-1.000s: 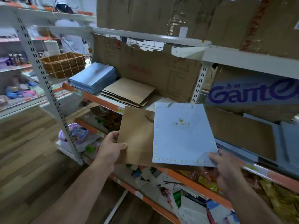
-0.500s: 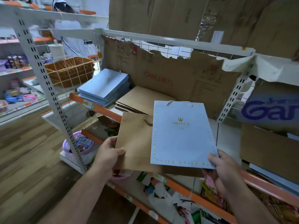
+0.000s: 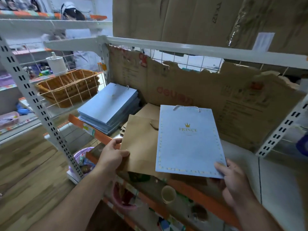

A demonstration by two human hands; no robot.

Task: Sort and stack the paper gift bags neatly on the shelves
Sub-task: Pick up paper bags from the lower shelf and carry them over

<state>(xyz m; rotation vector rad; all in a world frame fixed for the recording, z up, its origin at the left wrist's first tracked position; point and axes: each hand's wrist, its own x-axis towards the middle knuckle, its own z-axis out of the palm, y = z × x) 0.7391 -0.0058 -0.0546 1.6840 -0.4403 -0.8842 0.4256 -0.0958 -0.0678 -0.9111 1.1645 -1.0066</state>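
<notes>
- Blue bag (image 3: pixel 188 144) w/ gold "PRINCE" lies flat on top of brown bag (image 3: pixel 140 147), over its right part. Both are held above the shelf (image 3: pixel 241 150) front edge.
- R hand (image 3: pixel 233 179) pinches blue bag's bottom right corner, thumb on top.
- L hand (image 3: pixel 111 157) grips brown bag's left edge.
- Behind, on shelf: blue stack (image 3: pixel 108 105) at left, brown stack (image 3: pixel 150 108) just beside it.

Your crown-marked bag (image 3: pixel 188 147) lies over the plain bag's (image 3: pixel 140 147) right side. Far left on the shelf (image 3: pixel 240 153) sits a bag stack (image 3: pixel 108 107), a lower pile (image 3: pixel 150 110) just right, a basket (image 3: pixel 66 87) farther left.
</notes>
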